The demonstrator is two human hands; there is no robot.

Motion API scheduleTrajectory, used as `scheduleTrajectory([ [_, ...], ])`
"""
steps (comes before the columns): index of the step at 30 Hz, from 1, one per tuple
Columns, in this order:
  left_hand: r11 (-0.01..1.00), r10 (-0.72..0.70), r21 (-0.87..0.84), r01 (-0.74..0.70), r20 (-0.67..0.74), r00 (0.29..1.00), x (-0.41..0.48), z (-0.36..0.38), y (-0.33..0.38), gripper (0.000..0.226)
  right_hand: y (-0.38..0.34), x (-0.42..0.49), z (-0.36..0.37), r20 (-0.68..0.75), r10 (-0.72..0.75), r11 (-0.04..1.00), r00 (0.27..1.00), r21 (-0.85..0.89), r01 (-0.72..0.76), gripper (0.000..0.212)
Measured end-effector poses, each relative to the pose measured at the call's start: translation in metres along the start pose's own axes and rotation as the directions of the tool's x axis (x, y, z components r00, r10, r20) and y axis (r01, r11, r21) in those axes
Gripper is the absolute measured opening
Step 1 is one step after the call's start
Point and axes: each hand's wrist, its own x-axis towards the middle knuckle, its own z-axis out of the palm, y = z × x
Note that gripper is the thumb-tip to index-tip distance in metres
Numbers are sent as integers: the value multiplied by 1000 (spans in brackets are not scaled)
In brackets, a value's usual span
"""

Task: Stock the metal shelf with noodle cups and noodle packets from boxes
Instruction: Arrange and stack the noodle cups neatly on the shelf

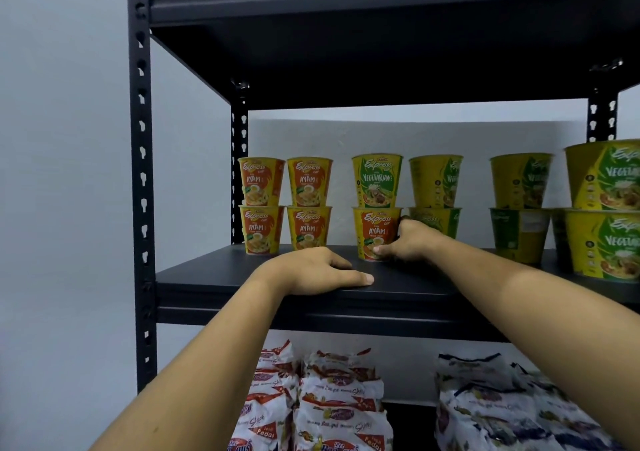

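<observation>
Right hand (412, 239) gripping an orange-and-yellow paper noodle cup (374, 232) on the black metal shelf (398, 291)

Its fingers and thumb curl round the cup, which stands on the middle board under a green-and-yellow paper cup (376, 180). The left hand (311, 270) lies palm down near the front edge, fingers together, thumb straight. Red-and-white plastic noodle packets (343, 398) are piled on the board below.

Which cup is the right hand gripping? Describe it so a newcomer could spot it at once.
On the black metal shelf, find the row of two-high cup stacks. Third stack from the left, bottom: the Ayam cup the right hand grips. It is the only orange cup with a green Vegetarian cup on top.
</observation>
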Motion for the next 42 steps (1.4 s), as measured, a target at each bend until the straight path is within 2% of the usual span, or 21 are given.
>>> scheduleTrajectory([
  [8, 1000, -4, 15, 4, 1, 1000, -1, 0, 2, 87, 2, -3, 5, -62, -47, 984, 997, -176, 35, 70],
  [12, 1000, -9, 21, 9, 4, 1000, -1, 1, 1, 88, 2, -4, 5, -76, -48, 977, 996, -210, 31, 72],
  [26, 1000, 2, 16, -2, -2, 1000, 0, 1, 1, 85, -2, -8, 7, -97, -35, 962, 995, -272, 7, 61],
  [32, 1000, 11, 4, -11, -24, 1000, -3, 0, 0, 84, 8, -20, -4, 52, -58, 952, 997, -298, 71, 70],
  [37, 1000, 23, 4, -22, -37, 999, -7, 0, 3, 76, 13, -66, -31, 234, -98, 924, 967, -339, 175, 61],
  [42, 999, 38, 4, -38, -50, 998, -12, 2, 7, 67, 33, -106, -58, 290, -22, 923, 957, -362, 131, 75],
])
